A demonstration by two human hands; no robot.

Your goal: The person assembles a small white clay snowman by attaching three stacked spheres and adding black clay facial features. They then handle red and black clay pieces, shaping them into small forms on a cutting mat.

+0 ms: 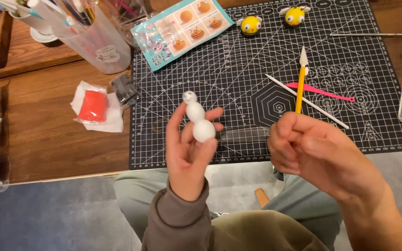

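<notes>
My left hand (189,146) holds up a small white clay figure (197,117) made of three stacked balls, pinched between thumb and fingers above the near edge of the black cutting mat (238,74). My right hand (310,151) is closed around a yellow sculpting tool (300,86) with a white pointed tip aimed away from me. The tool sits to the right of the figure, apart from it.
Two yellow clay bees (250,24) (294,15) sit at the mat's far edge beside a picture instruction packet (182,29). A white stick (308,101) and pink tool (322,92) lie on the mat. Red clay (92,106) in wrap, a clear tool cup (94,39) stand left.
</notes>
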